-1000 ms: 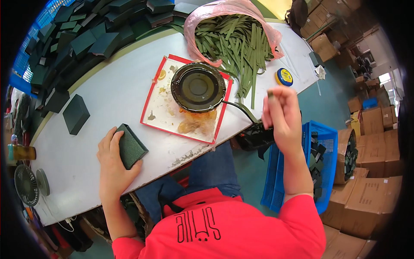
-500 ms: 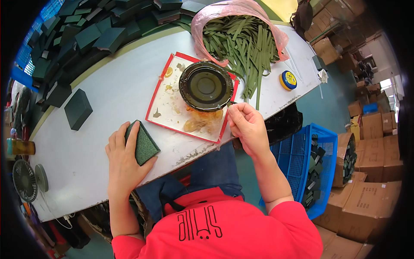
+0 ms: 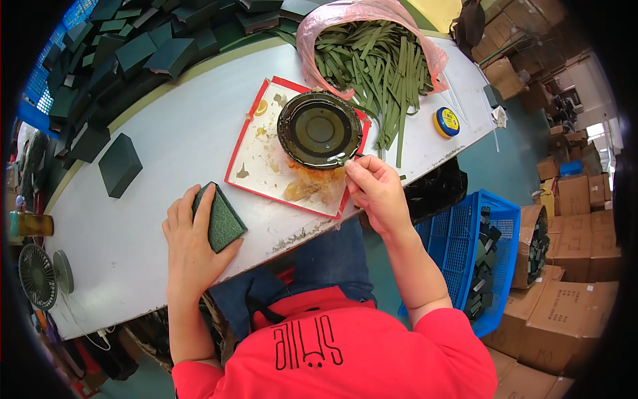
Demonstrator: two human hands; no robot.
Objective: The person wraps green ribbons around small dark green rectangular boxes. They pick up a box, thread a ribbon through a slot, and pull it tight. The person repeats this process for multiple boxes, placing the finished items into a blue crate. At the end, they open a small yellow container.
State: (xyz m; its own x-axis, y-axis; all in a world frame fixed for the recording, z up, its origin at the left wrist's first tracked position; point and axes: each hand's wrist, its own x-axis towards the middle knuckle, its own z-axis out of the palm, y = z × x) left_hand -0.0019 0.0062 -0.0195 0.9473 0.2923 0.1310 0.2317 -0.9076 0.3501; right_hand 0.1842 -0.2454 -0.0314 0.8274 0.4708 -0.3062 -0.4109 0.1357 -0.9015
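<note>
My left hand (image 3: 189, 243) is wrapped around a small dark green box (image 3: 224, 219) with a textured face, resting on the white table near its front edge. Over the right side of a round black bowl of dark, glossy liquid (image 3: 320, 130), my right hand (image 3: 376, 193) makes a pinch at the rim. What sits between its thumb and finger is too small to make out. A tiny dark green tip shows just beyond its knuckles. Under the bowl lies a white tray with a red rim (image 3: 240, 147), stained with amber drips.
A pink plastic bag (image 3: 307, 50) spills green ribbon strips (image 3: 392, 86) behind the bowl. A blue-and-yellow round tin (image 3: 446, 123) stands to the right. Dark green boxes (image 3: 136, 53) pile up far left, with one (image 3: 120, 166) apart. A blue crate (image 3: 508, 253) is at right; a fan (image 3: 38, 276) at left.
My right hand has shifted slightly left, closer against the bowl's rim. My left hand and the green box have stayed in nearly the same place.
</note>
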